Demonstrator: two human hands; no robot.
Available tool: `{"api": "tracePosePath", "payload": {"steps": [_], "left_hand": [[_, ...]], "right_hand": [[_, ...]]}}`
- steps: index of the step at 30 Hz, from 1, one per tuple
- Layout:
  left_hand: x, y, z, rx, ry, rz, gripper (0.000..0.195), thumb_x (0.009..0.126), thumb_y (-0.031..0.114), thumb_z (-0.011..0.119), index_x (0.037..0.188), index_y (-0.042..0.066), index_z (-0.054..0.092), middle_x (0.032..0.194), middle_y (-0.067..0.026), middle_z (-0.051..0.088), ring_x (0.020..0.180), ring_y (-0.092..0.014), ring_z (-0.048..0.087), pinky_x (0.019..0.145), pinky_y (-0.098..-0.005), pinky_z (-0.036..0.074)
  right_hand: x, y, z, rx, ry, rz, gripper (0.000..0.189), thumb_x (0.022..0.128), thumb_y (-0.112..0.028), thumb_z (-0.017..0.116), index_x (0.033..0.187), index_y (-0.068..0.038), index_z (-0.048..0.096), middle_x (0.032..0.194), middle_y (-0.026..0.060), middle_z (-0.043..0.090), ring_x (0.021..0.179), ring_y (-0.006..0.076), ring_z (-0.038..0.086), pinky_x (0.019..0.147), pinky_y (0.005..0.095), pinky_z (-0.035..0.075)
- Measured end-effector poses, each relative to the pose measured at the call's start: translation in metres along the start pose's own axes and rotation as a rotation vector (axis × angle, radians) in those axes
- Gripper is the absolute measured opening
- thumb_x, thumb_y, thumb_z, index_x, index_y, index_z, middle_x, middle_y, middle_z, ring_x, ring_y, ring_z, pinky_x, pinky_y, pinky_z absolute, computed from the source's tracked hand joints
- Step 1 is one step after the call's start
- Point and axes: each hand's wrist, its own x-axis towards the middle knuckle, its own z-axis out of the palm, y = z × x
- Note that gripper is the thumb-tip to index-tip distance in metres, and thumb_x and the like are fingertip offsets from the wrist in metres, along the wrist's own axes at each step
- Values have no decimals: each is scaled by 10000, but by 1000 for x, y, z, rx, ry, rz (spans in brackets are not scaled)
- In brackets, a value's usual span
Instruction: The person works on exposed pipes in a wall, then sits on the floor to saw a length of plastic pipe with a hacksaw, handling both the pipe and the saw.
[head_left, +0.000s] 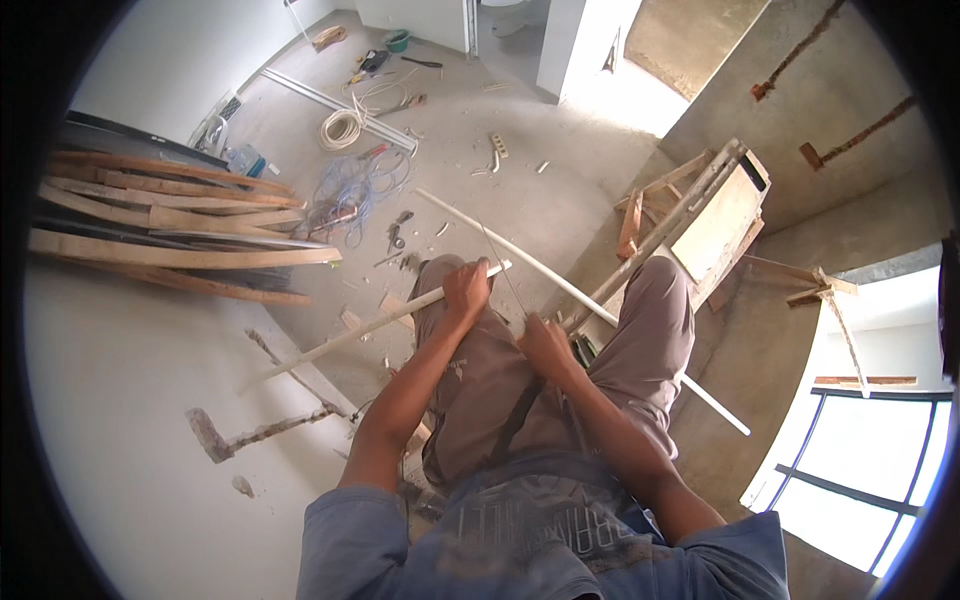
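My left hand (466, 288) is closed around a pale plastic pipe (375, 324) near its end, over my left thigh. In my right hand (546, 345) is a thin hacksaw blade or similar thin strip (504, 266), which crosses close to the pipe's end; whether it touches the pipe I cannot tell. Another long white pipe (540, 268) slants beyond my hands and passes behind my right leg.
Wooden boards (180, 247) are stacked on the left. Coiled white cable (341, 129), tangled blue tubing (352, 187), a metal channel (337, 109) and pipe offcuts (496, 160) lie on the floor. A wooden trestle (675, 217) stands at the right.
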Motion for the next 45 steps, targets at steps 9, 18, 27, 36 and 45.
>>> {"api": "tracePosePath", "payload": {"steps": [9, 18, 27, 36, 45], "left_hand": [[8, 4, -2, -16, -13, -32, 118, 834, 196, 649, 854, 89, 603, 750, -121, 667, 732, -330, 667, 603, -438, 511], [-3, -12, 18, -178, 110, -1, 175, 866, 259, 599, 879, 87, 625, 738, -142, 649, 724, -355, 644, 645, -481, 489], [-1, 16, -10, -59, 53, 89, 141, 794, 200, 666, 853, 89, 602, 709, -109, 652, 672, -304, 667, 558, -424, 500], [-11, 18, -49, -141, 16, 17, 150, 814, 185, 611, 869, 48, 584, 732, -148, 642, 697, -346, 644, 598, -444, 488], [-16, 0, -38, -196, 37, 10, 215, 778, 164, 648, 939, 33, 593, 743, -180, 649, 705, -397, 639, 614, -505, 487]], "right_hand": [[-42, 16, 6, 124, 320, -252, 145, 859, -59, 458, 967, 19, 516, 768, 306, 609, 727, 495, 599, 664, 571, 464], [7, 11, 17, 9, -41, -25, 166, 867, -104, 479, 939, 35, 533, 908, 275, 643, 844, 447, 635, 713, 519, 482], [90, 45, 33, 60, 230, 98, 315, 975, -238, 418, 1043, 21, 583, 685, 194, 599, 673, 379, 619, 600, 481, 447], [73, -30, -36, 1309, -178, 488, 381, 940, -433, 586, 965, -53, 579, 550, -83, 307, 410, 39, 278, 377, 233, 228], [109, -33, 5, 1159, 61, 479, 133, 896, -188, 670, 856, -97, 582, 590, -68, 397, 424, 67, 324, 384, 228, 252]]}}
